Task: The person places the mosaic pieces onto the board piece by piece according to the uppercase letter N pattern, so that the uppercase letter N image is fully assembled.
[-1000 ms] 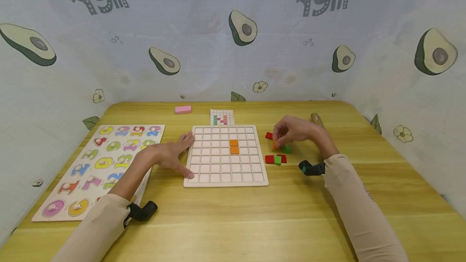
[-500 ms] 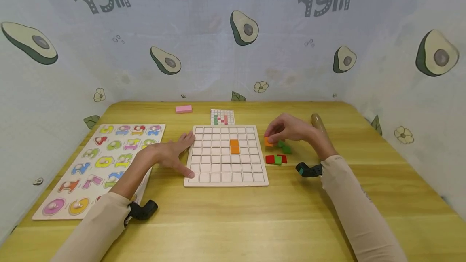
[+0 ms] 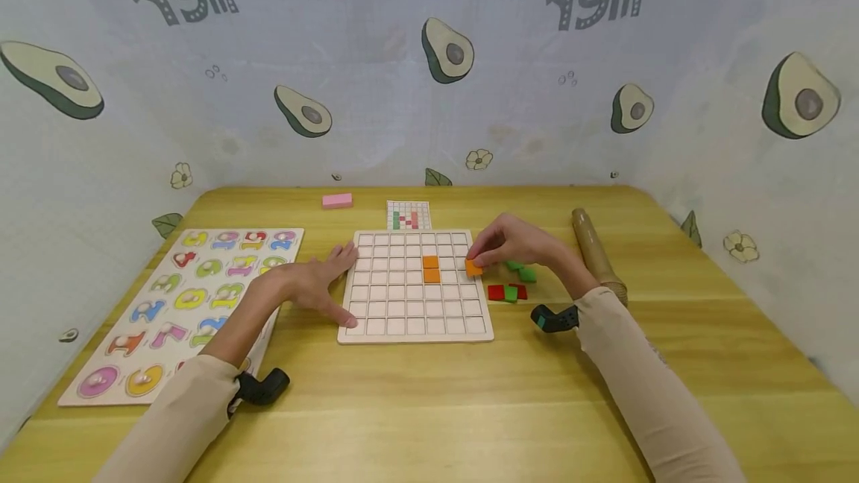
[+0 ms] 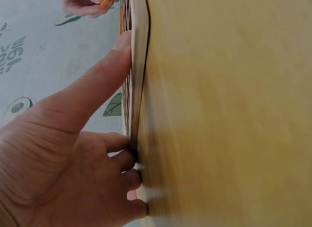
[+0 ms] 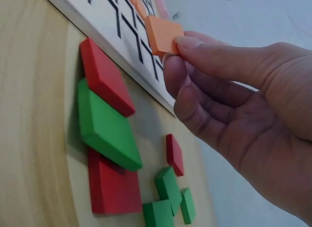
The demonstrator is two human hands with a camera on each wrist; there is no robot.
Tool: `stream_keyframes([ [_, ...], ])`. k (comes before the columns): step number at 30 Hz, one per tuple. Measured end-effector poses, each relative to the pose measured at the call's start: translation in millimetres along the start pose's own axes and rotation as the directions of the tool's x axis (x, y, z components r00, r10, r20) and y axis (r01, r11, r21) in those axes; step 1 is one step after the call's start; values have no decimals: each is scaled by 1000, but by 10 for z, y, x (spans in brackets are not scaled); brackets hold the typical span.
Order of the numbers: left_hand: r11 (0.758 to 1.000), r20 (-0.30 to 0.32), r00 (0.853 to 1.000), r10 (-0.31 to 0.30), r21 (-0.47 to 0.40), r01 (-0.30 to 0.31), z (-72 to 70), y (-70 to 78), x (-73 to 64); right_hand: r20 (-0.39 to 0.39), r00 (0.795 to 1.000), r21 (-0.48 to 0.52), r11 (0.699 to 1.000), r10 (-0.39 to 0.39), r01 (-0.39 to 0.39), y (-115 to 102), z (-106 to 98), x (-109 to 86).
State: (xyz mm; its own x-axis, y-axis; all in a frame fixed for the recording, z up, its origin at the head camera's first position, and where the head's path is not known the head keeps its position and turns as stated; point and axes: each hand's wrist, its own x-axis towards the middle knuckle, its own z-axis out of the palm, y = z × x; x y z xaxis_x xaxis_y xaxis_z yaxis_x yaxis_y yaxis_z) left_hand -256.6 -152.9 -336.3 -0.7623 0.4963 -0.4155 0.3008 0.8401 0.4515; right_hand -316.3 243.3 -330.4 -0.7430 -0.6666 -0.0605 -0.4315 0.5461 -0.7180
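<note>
My right hand (image 3: pixel 513 241) pinches an orange square tile (image 5: pixel 163 35) between thumb and fingers, over the right edge of the white grid board (image 3: pixel 396 328). Two orange tiles (image 3: pixel 431 269) sit in neighbouring squares of the board, one behind the other. My left hand (image 3: pixel 312 285) rests at the board's left side with fingers spread; its thumb lies on the near left corner and the fingertips touch the far left edge. In the right wrist view, a green tile (image 5: pixel 107 127) lies across two red tiles (image 5: pixel 114 183) beside the board, with more green tiles (image 5: pixel 168 190) beyond.
A small pattern card (image 3: pixel 408 215) lies just behind the board, with a pink block (image 3: pixel 337 201) to its left. A wooden number puzzle (image 3: pixel 161 304) covers the left of the table. A brown cylindrical stick (image 3: pixel 593 248) lies at the right, by my right forearm.
My right hand has carried the orange tile leftward from the loose tiles to the board's right edge. My left hand has stayed in place on the board.
</note>
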Motion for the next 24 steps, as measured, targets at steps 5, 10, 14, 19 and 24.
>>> stream_keyframes([
  [5, 1000, -1, 1000, 7, -9, -7, 8, -16, 13, -1, 1000, 46, 999, 5, -5, -26, 64, 26],
  [10, 1000, 3, 1000, 9, -11, -9, 7, -10, 12, 9, 1000, 92, 996, 11, -12, -44, 107, 40],
  [14, 1000, 6, 1000, 5, -11, -5, -3, -5, 14, 22, 1000, 126, 992, 18, -20, -69, 126, 51],
  [19, 1000, 1, 1000, 8, -13, -8, -8, -6, 12, 22, 1000, 136, 991, -2, -1, -102, 156, 75],
  [24, 1000, 2, 1000, 19, -13, -19, 4, -14, 21, 39, 999, 137, 990, -26, 21, -128, 202, 97],
])
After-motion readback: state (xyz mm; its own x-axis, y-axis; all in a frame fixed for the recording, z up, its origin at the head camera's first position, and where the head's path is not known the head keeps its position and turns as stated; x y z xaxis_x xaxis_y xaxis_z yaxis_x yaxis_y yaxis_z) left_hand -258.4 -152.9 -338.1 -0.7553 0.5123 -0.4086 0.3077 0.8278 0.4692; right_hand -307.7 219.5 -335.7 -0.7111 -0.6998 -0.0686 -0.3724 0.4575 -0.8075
